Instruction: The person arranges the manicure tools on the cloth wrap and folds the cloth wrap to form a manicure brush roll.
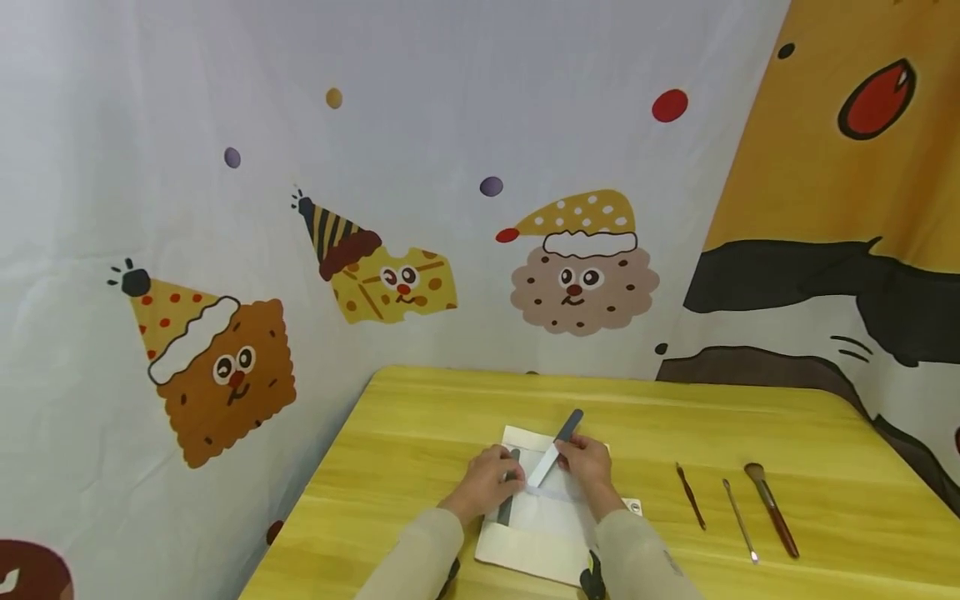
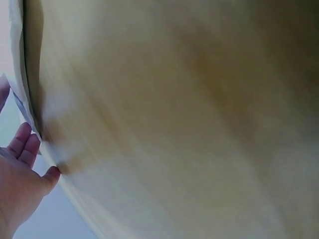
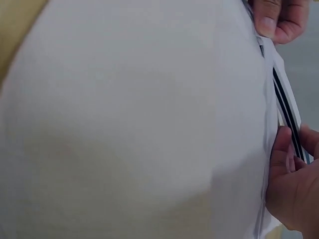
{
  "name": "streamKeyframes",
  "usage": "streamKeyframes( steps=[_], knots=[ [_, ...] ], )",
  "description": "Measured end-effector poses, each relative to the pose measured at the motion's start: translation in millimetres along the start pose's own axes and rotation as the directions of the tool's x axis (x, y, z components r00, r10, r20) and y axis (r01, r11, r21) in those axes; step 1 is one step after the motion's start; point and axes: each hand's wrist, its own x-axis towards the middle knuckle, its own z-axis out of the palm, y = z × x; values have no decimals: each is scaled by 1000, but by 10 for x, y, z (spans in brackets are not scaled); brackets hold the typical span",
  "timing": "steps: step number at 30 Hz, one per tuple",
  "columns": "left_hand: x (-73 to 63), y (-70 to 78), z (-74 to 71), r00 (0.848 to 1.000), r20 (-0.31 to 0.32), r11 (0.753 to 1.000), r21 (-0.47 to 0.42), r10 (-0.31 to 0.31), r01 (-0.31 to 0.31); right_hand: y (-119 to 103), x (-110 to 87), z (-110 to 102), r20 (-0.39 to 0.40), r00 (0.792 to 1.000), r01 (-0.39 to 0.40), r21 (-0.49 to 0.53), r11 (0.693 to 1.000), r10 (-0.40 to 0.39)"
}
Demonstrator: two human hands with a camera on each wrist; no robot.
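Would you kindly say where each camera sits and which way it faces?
Head: on the head, facing forward and down at the table and case; left hand, right hand and sleeves show.
Left wrist: on that wrist, facing mostly table; left hand and another fingertip show.
Right wrist: on that wrist, facing mostly case; both hands show.
Head and right wrist share hands and case.
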Motion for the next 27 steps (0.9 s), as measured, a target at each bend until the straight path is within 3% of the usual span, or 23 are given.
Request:
streamKeyframes(
  steps=[6, 13, 21, 27],
  knots=[
    [8, 16, 11, 1000, -2, 1000, -14, -5, 5, 28, -15, 2, 3, 998, 64, -144, 987, -65],
    [3, -20, 41, 1000, -5, 1000, -4, -2, 2, 10, -53, -32, 132, 988, 100, -153, 983, -80],
    [-27, -8, 31, 1000, -9, 1000, 15, 18, -18, 21, -73, 0, 202, 977, 118, -265, 957, -65],
    [-51, 21, 12, 1000, -18, 1000, 15, 22, -22, 33, -93, 39, 156, 986, 109, -275, 955, -67]
  ],
)
